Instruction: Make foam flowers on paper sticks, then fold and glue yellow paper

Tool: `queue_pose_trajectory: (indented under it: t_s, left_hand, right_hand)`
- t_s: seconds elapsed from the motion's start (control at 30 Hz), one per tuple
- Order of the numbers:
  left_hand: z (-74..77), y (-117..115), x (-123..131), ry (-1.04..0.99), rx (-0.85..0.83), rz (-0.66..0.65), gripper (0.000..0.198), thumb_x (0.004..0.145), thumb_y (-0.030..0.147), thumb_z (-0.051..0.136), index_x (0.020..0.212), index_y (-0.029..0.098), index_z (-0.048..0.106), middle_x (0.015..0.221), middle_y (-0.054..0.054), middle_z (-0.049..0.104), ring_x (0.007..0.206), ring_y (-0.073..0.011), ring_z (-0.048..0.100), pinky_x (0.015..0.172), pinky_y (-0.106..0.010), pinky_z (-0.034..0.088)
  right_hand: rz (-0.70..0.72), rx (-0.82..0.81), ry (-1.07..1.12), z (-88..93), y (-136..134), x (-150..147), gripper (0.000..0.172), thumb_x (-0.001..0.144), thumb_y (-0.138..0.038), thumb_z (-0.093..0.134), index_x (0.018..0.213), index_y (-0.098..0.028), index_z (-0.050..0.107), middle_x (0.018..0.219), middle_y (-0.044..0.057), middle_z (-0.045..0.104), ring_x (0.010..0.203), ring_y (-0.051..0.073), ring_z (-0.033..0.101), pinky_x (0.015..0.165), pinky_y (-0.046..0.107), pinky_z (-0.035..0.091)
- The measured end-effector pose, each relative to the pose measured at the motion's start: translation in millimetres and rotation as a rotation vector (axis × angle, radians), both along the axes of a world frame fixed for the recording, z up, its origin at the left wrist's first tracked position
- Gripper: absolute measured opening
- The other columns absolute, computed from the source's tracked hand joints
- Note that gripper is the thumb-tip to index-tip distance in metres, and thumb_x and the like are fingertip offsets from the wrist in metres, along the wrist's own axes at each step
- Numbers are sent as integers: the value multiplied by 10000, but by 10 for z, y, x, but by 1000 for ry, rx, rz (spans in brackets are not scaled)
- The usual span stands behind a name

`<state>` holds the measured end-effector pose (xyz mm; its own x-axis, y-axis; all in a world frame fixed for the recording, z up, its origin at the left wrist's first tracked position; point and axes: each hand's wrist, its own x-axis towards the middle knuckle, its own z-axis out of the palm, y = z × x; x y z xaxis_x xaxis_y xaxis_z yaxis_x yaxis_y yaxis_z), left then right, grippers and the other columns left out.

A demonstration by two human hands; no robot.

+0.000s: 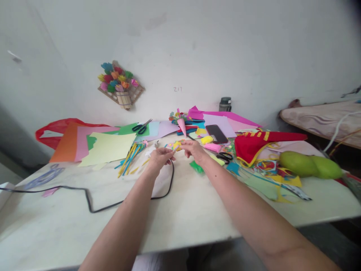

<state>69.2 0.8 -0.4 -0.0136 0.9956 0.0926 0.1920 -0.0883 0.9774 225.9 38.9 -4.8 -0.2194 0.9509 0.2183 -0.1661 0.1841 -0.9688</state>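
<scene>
Over the middle of the table, my left hand (160, 160) is closed, thumb and fingertips pinching a tiny pale lilac piece (176, 148). My right hand (194, 151) meets it from the right with its fingers pressed together; whatever its fingertips hold is too small to make out. Just behind the fingertips are small yellow and coloured flower-like pieces (177, 144), partly hidden. Yellow and blue paper strips (129, 160) lie left of my left hand. A black cable (170, 184) loops beneath my wrist. A green crinkled piece (196, 167) sits under my right wrist.
Coloured paper sheets (108, 148) and scissors (141, 127) lie at the back left. A phone (216, 134), black-handled scissors (225, 157), a red cloth piece (251, 147) and green fruits (310, 165) are on the right. A pink paper cone with flowers (182, 125) stands behind.
</scene>
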Motion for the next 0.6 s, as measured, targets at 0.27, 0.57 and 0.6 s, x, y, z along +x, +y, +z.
queue_pose_trajectory:
  t_s: [0.27, 0.57, 0.6]
  left_hand:
    - [28, -33, 18, -19, -9, 0, 262, 571, 350, 695, 658, 127, 588, 532, -46, 627, 389, -82, 493, 404, -200, 335]
    - [34, -38, 27, 33, -6, 6, 234, 605, 331, 665, 678, 121, 594, 537, -48, 629, 392, -78, 493, 402, -187, 322]
    - [33, -37, 27, 35, -6, 5, 234, 605, 332, 664, 679, 121, 593, 539, -49, 630, 393, -78, 493, 404, -187, 324]
  right_hand:
    - [-8, 3, -35, 46, -52, -1, 163, 553, -240, 643, 668, -133, 600, 566, -28, 588, 325, 23, 350, 307, 173, 251]
    - [-12, 19, -30, 42, -64, -25, 111, 556, -216, 623, 611, -145, 557, 474, -68, 500, 312, 28, 348, 298, 172, 244]
    - [-11, 23, -31, 39, -61, -26, 110, 558, -216, 621, 611, -145, 555, 470, -70, 495, 311, 29, 348, 297, 171, 244]
